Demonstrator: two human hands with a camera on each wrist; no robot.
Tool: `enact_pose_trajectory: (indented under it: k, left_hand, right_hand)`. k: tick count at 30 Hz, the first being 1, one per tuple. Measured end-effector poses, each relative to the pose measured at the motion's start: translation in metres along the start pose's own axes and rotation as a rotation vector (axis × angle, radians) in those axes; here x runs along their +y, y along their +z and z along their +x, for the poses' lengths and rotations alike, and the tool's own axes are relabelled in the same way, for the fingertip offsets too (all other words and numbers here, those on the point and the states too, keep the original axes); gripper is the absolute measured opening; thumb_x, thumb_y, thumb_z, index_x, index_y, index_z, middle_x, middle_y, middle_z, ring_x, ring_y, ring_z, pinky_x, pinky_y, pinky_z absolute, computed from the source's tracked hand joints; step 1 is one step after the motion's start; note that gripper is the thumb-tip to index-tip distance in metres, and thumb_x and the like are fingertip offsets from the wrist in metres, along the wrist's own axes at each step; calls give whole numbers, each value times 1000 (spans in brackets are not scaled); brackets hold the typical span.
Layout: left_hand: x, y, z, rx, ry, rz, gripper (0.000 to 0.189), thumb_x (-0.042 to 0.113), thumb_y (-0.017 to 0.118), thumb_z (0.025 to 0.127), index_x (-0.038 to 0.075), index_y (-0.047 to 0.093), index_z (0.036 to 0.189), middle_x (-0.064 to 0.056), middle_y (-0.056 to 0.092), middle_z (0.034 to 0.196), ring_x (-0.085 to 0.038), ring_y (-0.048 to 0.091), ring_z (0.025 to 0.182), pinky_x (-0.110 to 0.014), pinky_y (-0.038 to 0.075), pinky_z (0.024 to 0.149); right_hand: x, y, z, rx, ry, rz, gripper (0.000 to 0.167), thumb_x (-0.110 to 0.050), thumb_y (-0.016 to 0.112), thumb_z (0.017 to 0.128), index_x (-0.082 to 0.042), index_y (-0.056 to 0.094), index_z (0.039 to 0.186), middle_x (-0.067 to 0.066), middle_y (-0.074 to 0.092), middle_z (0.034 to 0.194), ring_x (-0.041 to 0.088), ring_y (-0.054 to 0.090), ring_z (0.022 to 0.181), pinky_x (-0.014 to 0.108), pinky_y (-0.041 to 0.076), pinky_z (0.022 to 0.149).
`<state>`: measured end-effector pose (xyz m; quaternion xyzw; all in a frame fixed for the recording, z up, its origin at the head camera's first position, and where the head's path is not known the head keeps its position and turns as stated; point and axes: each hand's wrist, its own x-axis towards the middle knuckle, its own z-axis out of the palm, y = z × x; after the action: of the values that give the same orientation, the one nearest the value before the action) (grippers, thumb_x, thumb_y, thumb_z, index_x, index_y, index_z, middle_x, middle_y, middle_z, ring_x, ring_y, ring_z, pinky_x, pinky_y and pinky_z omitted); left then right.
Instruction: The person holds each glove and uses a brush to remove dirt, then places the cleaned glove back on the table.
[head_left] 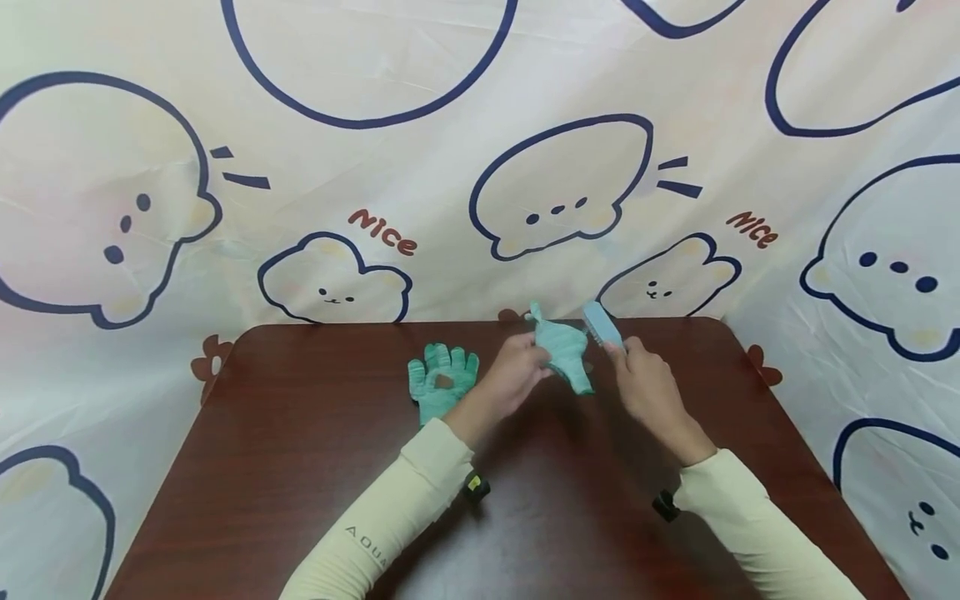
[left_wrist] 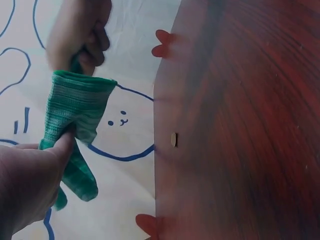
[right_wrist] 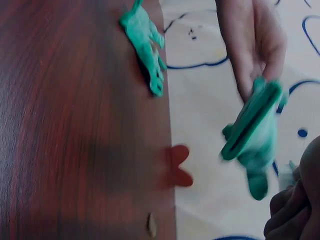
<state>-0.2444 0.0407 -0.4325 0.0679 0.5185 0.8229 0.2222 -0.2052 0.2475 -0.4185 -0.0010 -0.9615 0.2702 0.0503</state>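
Note:
My left hand point(head_left: 513, 375) pinches a green knitted glove point(head_left: 564, 346) above the far part of the table. Its cuff opening faces my right hand in the right wrist view, and some of its fingers hang down. My right hand point(head_left: 647, 387) grips a light blue brush point(head_left: 602, 323) by its handle, with the bristles turned toward the glove. Whether bristles and glove touch, I cannot tell. In the left wrist view the brush head is hidden behind the glove. A second green glove point(head_left: 433, 404) lies on the table left of my left hand, with a brown patch point(head_left: 444, 382) on it.
The dark reddish-brown table point(head_left: 315, 467) ends at a white cloth point(head_left: 442, 283) with cartoon drawings, which also hangs at both sides. A small brown piece point(left_wrist: 174, 139) lies close to the table's far edge.

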Motion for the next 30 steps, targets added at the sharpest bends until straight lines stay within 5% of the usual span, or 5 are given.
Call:
enact_pose_trajectory:
  k: [7, 15, 22, 30]
  left_hand:
    - [0, 4, 2, -15, 1, -22, 56, -11, 40, 96, -11, 37, 151, -19, 47, 156, -29, 47, 144, -47, 39, 120]
    - [-4, 3, -1, -30, -36, 56, 54, -10, 40, 97, -9, 39, 151, -18, 47, 156, -31, 49, 142, -45, 44, 116]
    - [-6, 6, -1, -42, -24, 21, 53, -11, 40, 96, -11, 39, 150, -23, 49, 152, -31, 50, 140, -47, 43, 118]
    - [-1, 4, -5, -44, -24, -50, 65, -12, 39, 96, -11, 20, 158, -24, 30, 164, -30, 36, 147, -51, 30, 125]
  right_hand:
    - [-28, 12, -13, -77, -117, -15, 56, -51, 32, 110, 2, 49, 115, 7, 52, 70, 17, 48, 54, 30, 40, 46]
    - [-19, 18, -8, -19, -54, -70, 50, -45, 33, 111, 1, 51, 111, 9, 51, 69, 20, 50, 55, 30, 39, 48]
    - [-8, 12, -1, -3, 1, -64, 53, -47, 32, 111, 2, 52, 107, 10, 51, 69, 22, 51, 55, 31, 40, 47]
    - [-4, 2, -5, 2, 8, 13, 60, -51, 32, 110, 5, 51, 115, 11, 50, 70, 21, 48, 53, 31, 40, 46]
